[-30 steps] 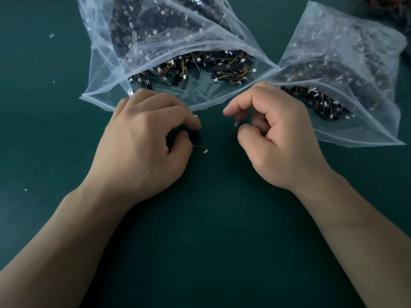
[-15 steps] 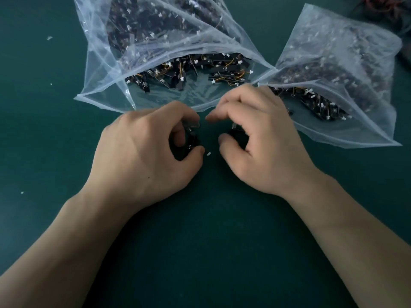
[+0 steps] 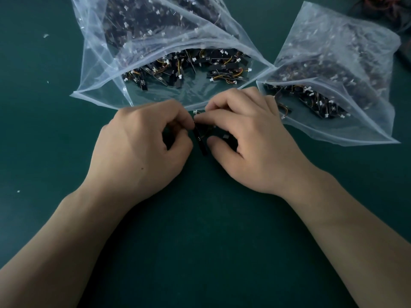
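Observation:
My left hand (image 3: pixel 142 150) and my right hand (image 3: pixel 251 138) meet over the dark green mat, fingertips almost touching. Between them stands a small black strip-shaped part (image 3: pixel 200 141) with thin wires and a white connector (image 3: pixel 225 136). My left thumb and forefinger pinch its upper end. My right forefinger and thumb close round the same part from the other side. Much of the part is hidden by the fingers.
A large clear plastic bag (image 3: pixel 106 70) full of the same black wired parts lies open just beyond the hands. A second such bag (image 3: pixel 367 121) lies to the right. Red wires (image 3: pixel 387 5) sit at the far right corner. White scraps (image 3: pixel 45 36) dot the mat.
Both hands have moved together toward the middle. The right hand came left and now holds the black part along with the left hand.

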The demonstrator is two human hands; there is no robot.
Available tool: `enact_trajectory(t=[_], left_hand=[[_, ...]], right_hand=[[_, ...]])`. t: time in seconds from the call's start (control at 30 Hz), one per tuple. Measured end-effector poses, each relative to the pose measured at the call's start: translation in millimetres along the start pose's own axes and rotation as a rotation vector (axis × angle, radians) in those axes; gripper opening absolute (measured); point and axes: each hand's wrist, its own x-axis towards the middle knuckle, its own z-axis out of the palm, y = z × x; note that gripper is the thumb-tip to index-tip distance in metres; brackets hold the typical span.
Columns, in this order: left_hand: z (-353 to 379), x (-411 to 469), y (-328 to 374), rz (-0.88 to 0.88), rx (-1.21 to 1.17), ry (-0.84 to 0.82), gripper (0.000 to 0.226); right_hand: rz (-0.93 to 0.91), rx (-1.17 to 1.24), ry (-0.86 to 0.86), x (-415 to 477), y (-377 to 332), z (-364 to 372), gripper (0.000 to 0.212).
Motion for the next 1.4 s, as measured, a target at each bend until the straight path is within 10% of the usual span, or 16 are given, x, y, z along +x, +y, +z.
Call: enact_trajectory(t=[0.23,0.43,0.7,1.4], left_hand=[[1.1,-1.7,1.3,0.058,0.077,-0.050,0.024],[-1.7,-1.2,1.7,0.053,0.036,-0.091,0.031],[-2.4,-1.2,3.1,0.036,0.026,-0.113,0.027],[1.1,-0.7,0.2,0.140,-0.050,-0.111,0.012]], right_hand=[[0.033,0.032,0.077,1.3,-0.4,0.6,0.018],[0.050,0.037,-0.004,0.3,-2.0,-1.9,0.050],[0.088,0.018,0.093,0.2,-0.3,2.2,0.014],[0.105,0.280,0.332,-0.3,1.5,-0.5,0.011]])
